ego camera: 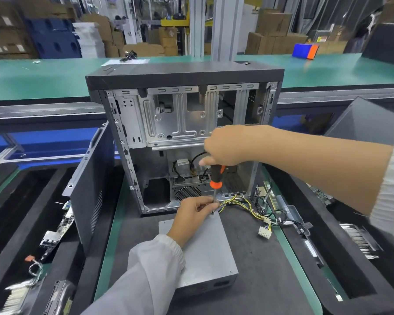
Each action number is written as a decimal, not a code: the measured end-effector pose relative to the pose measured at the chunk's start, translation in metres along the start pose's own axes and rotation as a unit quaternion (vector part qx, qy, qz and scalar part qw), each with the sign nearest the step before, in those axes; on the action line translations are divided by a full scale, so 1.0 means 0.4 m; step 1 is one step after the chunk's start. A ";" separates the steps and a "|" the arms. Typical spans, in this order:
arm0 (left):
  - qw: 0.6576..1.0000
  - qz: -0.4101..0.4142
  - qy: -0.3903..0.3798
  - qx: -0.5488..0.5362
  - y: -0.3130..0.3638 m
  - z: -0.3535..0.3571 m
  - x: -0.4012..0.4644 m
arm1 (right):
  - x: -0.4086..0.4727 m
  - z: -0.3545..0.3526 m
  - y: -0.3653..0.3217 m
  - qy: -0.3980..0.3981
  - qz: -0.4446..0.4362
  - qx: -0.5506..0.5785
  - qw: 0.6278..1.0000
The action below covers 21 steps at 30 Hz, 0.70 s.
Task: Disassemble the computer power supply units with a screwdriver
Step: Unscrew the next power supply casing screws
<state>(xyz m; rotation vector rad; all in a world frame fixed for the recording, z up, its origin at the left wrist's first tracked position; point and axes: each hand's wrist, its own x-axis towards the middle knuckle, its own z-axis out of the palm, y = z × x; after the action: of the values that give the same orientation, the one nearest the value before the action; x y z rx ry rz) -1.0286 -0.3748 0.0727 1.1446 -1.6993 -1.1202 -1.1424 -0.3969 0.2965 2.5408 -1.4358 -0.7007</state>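
At the far right corner of the PSU (pixel 205 251), a screw is being worked.
Left hand (pixel 195 212) fingers (pixel 210 204) pinch the screwdriver (pixel 216 178) shaft just above the tip, steadying it on the lid; the right hand (pixel 225 145) curls round the top of the orange-black handle. Beneath them the PSU lies flat on the near mat, out of the case (pixel 184 123) standing behind, its cables (pixel 248 206) trailing right. Judging by that, extraction is done; the lid looks closed, so opening the box remains.
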 end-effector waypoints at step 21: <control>0.999 0.030 -0.014 -0.025 0.016 0.014 0.003 | -0.014 0.004 0.015 -0.013 -0.065 0.033 0.997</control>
<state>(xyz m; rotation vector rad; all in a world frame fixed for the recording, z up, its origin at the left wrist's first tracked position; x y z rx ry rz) -1.0359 -0.3733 0.0772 1.0453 -1.7071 -1.1393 -1.1500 -0.3954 0.2990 2.7041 -1.3329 -0.7210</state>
